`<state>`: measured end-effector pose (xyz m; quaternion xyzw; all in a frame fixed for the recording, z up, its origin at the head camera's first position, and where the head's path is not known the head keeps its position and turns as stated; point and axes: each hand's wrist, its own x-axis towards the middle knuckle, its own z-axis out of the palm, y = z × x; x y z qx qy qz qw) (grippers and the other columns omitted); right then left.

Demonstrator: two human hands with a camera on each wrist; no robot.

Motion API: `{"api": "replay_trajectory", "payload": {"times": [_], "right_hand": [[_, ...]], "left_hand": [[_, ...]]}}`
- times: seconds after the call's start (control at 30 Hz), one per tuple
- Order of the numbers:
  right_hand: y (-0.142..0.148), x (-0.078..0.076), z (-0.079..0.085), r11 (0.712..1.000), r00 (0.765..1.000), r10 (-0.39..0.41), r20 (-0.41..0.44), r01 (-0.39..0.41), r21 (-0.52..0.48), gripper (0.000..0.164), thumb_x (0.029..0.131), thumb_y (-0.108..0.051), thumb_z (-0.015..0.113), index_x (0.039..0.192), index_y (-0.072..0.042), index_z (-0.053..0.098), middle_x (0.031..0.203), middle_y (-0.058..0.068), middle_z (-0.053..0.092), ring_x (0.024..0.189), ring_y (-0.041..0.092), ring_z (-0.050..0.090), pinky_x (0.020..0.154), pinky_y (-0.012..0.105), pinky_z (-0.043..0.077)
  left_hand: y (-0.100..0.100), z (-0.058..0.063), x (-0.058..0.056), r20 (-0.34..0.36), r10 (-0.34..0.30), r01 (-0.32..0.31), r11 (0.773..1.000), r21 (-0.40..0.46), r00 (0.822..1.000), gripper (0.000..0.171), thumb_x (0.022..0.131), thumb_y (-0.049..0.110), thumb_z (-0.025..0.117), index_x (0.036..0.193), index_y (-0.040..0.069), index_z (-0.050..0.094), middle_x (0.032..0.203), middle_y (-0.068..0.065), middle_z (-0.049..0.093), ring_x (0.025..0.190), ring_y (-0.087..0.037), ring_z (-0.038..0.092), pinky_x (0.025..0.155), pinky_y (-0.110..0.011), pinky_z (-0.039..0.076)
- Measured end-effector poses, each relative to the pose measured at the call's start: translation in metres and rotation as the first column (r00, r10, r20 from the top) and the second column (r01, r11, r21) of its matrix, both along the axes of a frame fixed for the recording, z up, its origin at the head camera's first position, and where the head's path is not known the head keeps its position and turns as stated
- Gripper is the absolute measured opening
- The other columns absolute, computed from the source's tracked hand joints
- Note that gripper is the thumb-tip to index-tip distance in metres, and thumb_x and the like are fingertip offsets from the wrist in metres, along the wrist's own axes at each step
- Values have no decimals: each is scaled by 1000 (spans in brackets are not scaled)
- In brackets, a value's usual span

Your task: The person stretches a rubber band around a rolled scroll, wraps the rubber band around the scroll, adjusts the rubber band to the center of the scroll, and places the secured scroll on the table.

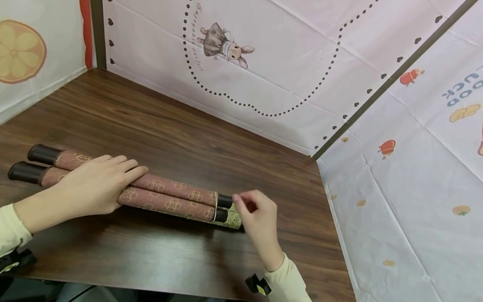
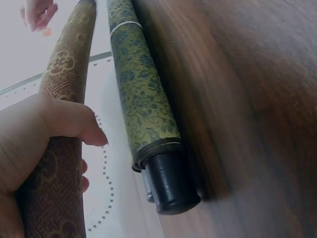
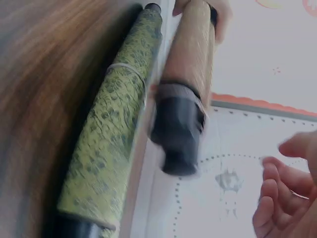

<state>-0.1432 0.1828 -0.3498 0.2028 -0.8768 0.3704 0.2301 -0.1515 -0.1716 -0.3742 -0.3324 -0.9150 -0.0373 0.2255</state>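
Two scrolls in reddish patterned cloth, with dark end knobs, lie side by side. My left hand grips them near the middle, its thumb curled over the cloth in the left wrist view. A thin pale band circles both near their right ends. My right hand is beside those ends, fingertips close to a dark knob. In the right wrist view its loosely bent fingers hold nothing, apart from the dark ends. Below the reddish pair, largely hidden in the head view, lies a green floral roll.
The green roll rests on the dark wooden table, with a white band round it and a black knob at its end. Printed cloth panels stand along the table's back and sides.
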Motion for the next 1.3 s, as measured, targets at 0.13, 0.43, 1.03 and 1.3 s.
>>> {"api": "replay_trajectory", "payload": {"times": [0.13, 0.43, 1.03, 1.3], "right_hand": [[-9, 6, -7, 979, 997, -55, 60, 42, 202, 14, 86, -30, 75, 82, -16, 76, 65, -5, 67, 55, -3, 50, 51, 13, 41], [-23, 7, -19, 928, 985, -169, 31, 149, 340, 10, 87, -18, 72, 79, -13, 73, 52, -6, 60, 42, -6, 36, 45, 12, 31], [-13, 29, -34, 868, 818, 305, 488, -27, -497, 26, 95, -1, 51, 116, 0, 67, 43, 3, 43, 36, 0, 37, 37, 17, 29], [-14, 38, -37, 794, 685, 515, 516, -155, -587, 42, 94, -3, 53, 137, -3, 56, 51, -4, 59, 36, 1, 42, 36, 19, 34]], "left_hand": [[4, 0, -1, -43, -2, 4, 999, 43, 999, 71, 46, 13, 83, 115, 4, 64, 98, -10, 66, 90, -30, 63, 74, -47, 51], [17, -1, 4, -97, 28, -24, 999, 47, 995, 70, 49, 8, 81, 116, 2, 64, 94, -12, 65, 85, -32, 61, 71, -46, 49], [21, 4, 7, 141, 175, -205, 950, 235, 974, 75, 47, 17, 83, 119, 5, 64, 102, -9, 68, 86, -32, 64, 71, -51, 51], [22, 6, 7, 173, 156, -190, 960, 207, 973, 74, 50, 20, 86, 119, 6, 64, 100, -8, 68, 84, -29, 64, 69, -49, 51]]}}
